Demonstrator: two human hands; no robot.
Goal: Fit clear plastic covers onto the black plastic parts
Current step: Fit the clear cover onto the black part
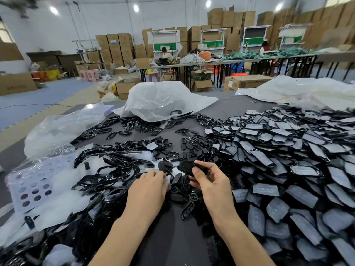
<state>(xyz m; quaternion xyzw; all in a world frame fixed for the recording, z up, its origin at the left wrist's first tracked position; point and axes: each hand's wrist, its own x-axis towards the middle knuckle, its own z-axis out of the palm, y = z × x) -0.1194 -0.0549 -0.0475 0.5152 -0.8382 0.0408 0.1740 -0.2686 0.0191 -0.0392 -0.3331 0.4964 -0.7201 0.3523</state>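
My right hand (209, 181) holds a black plastic part (189, 167) between thumb and fingers, lifted a little above the table. My left hand (151, 186) lies palm down on the pile to the left, its fingertips pinching at a thin clear cover (167, 179) among loose black parts (184, 187). A wide heap of black parts with clear covers on them (288, 160) fills the right side. Glossy black frames (107, 169) lie tangled to the left of my hands.
The dark grey table (172, 237) shows between my forearms. Clear punched plastic sheets (32, 185) lie at the left, white plastic bags (159, 100) at the back. Cardboard boxes, long tables and a seated person stand far behind.
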